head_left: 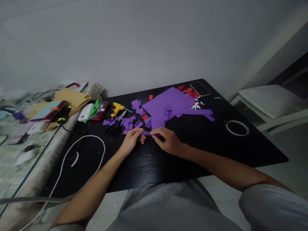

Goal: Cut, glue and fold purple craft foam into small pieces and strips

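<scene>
Between my two hands a narrow purple paper strip (146,132) is stretched above the black table. My left hand (133,139) pinches its left end, and my right hand (167,140) pinches it farther right. Just beyond lies a large purple sheet (173,98), with a wider purple strip (158,122) reaching toward my right hand. Small cut purple pieces (128,122) are scattered left of the sheet. Black-handled scissors or pliers (114,129) rest near my left hand; I cannot tell which. Behind them is a yellow glue gun (117,109).
Red paper pieces (192,92), white scraps (196,105) and a phone (200,89) lie at the back right. A white ring (237,128) sits near the right edge. On the left are a looped white cable (104,150) and green folded sheets (96,108). A white chair (274,101) stands right.
</scene>
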Motion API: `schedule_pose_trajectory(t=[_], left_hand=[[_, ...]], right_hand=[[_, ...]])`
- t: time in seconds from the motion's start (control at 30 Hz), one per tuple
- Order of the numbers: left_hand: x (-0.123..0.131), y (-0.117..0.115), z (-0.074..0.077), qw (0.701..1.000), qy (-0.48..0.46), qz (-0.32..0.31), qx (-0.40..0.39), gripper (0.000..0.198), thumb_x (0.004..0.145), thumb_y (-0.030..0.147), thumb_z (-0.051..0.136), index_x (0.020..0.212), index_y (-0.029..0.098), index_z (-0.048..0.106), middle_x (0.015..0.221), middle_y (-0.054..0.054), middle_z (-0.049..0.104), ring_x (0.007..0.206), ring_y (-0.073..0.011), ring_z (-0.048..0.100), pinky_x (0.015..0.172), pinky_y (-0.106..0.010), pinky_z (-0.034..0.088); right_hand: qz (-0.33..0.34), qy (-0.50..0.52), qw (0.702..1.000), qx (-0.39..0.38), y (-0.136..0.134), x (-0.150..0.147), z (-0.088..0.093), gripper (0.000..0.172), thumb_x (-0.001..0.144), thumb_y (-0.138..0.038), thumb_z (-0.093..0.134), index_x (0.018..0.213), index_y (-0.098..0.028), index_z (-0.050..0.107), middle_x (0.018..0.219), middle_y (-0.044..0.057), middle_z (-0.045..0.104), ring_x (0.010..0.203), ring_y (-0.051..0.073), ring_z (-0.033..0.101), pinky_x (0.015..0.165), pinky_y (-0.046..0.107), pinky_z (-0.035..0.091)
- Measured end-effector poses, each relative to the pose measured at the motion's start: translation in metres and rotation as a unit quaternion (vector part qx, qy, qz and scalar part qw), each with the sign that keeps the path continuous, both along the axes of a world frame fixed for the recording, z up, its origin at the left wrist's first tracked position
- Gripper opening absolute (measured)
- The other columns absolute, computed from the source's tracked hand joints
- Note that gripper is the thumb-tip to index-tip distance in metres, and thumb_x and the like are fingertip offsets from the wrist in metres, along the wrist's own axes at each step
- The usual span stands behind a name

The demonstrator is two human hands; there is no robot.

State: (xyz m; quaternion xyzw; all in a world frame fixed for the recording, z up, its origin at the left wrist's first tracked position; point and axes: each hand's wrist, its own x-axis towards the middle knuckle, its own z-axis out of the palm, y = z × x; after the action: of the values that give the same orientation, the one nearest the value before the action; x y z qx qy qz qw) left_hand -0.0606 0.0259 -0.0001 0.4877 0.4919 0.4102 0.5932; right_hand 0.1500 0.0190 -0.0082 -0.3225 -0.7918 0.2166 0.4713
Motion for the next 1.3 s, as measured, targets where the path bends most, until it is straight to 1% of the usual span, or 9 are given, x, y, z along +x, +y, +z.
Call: schedule_pose_trajectory(t=[0.1, 0.17, 0.33, 0.43, 0.57, 0.67, 1.0, 1.2, 1.3], left_hand=[[-0.004, -0.001, 0.007, 0.992, 0.068, 0.021, 0.104, 0.040, 0.087, 0.055, 0.064, 0.082, 0.016, 0.065, 0.071, -0.002, 0.065, 0.060, -0.0132, 0.059, 0.061, -0.026, 0.049], [-0.004, -0.003, 0.012, 0.981, 0.096, 0.034, 0.165, 0.035, 0.088, 0.051, 0.066, 0.090, 0.016, 0.067, 0.075, -0.002, 0.065, 0.068, -0.0140, 0.061, 0.068, -0.027, 0.051], [0.004, -0.012, 0.014, 0.976, 0.099, 0.046, 0.191, 0.034, 0.080, 0.044, 0.076, 0.100, 0.018, 0.070, 0.083, -0.003, 0.069, 0.075, -0.0154, 0.066, 0.074, -0.028, 0.054], [0.009, -0.015, 0.009, 0.977, 0.086, 0.065, 0.183, 0.031, 0.078, 0.042, 0.079, 0.094, 0.017, 0.070, 0.077, -0.002, 0.069, 0.065, -0.0135, 0.064, 0.067, -0.027, 0.054], [0.010, -0.015, 0.006, 0.977, 0.066, 0.090, 0.181, 0.033, 0.074, 0.040, 0.082, 0.095, 0.017, 0.070, 0.078, -0.002, 0.070, 0.063, -0.0129, 0.064, 0.065, -0.026, 0.055], [0.010, -0.016, 0.005, 0.974, 0.065, 0.101, 0.191, 0.030, 0.075, 0.037, 0.082, 0.095, 0.017, 0.071, 0.079, -0.002, 0.071, 0.064, -0.0129, 0.065, 0.065, -0.026, 0.056], [0.011, -0.018, 0.009, 0.975, 0.089, 0.102, 0.176, 0.029, 0.074, 0.038, 0.082, 0.094, 0.018, 0.076, 0.077, -0.003, 0.073, 0.063, -0.0142, 0.066, 0.064, -0.027, 0.057], [0.011, -0.014, 0.009, 0.988, 0.076, -0.001, 0.136, 0.029, 0.076, 0.043, 0.080, 0.085, 0.017, 0.073, 0.063, 0.000, 0.066, 0.056, -0.0126, 0.061, 0.057, -0.024, 0.050], [0.008, -0.014, 0.012, 0.984, 0.099, 0.001, 0.145, 0.030, 0.078, 0.046, 0.077, 0.077, 0.017, 0.071, 0.063, -0.001, 0.067, 0.057, -0.0136, 0.061, 0.058, -0.025, 0.050]], right_hand=[[-0.043, 0.081, 0.979, -0.184, 0.006, 0.003, 0.004, 0.010, 0.087, -0.025, 0.067, 0.091, -0.019, 0.073, 0.087, 0.004, 0.075, 0.080, 0.019, 0.071, 0.077, 0.032, 0.055], [-0.033, 0.132, 0.950, -0.280, 0.010, 0.003, 0.005, 0.013, 0.082, -0.030, 0.072, 0.087, -0.018, 0.074, 0.082, 0.003, 0.073, 0.075, 0.019, 0.070, 0.073, 0.031, 0.055], [0.037, 0.238, 0.878, -0.413, 0.011, 0.000, 0.003, 0.025, 0.073, -0.037, 0.079, 0.087, -0.017, 0.072, 0.082, 0.001, 0.071, 0.074, 0.018, 0.070, 0.076, 0.034, 0.060], [0.049, 0.228, 0.885, -0.404, 0.009, -0.002, 0.001, 0.024, 0.074, -0.033, 0.079, 0.090, -0.018, 0.071, 0.082, 0.001, 0.073, 0.076, 0.019, 0.071, 0.078, 0.035, 0.061], [0.039, 0.159, 0.938, -0.306, 0.005, -0.001, 0.001, 0.026, 0.079, -0.023, 0.073, 0.105, -0.021, 0.072, 0.093, 0.003, 0.077, 0.089, 0.021, 0.074, 0.087, 0.036, 0.059], [0.032, 0.126, 0.958, -0.254, 0.001, -0.001, 0.002, 0.029, 0.082, -0.023, 0.071, 0.111, -0.024, 0.075, 0.105, 0.004, 0.078, 0.099, 0.022, 0.074, 0.094, 0.037, 0.057], [0.038, 0.109, 0.964, -0.238, -0.002, -0.002, -0.002, 0.027, 0.090, -0.028, 0.067, 0.115, -0.025, 0.076, 0.112, 0.004, 0.077, 0.099, 0.024, 0.075, 0.091, 0.039, 0.061], [0.040, 0.080, 0.973, -0.213, -0.003, -0.001, 0.000, 0.024, 0.090, -0.027, 0.065, 0.112, -0.026, 0.076, 0.111, 0.004, 0.077, 0.099, 0.023, 0.075, 0.089, 0.037, 0.060], [0.033, 0.082, 0.973, -0.213, -0.001, -0.001, 0.001, 0.021, 0.088, -0.025, 0.066, 0.109, -0.024, 0.073, 0.101, 0.004, 0.078, 0.093, 0.021, 0.075, 0.087, 0.035, 0.060]])
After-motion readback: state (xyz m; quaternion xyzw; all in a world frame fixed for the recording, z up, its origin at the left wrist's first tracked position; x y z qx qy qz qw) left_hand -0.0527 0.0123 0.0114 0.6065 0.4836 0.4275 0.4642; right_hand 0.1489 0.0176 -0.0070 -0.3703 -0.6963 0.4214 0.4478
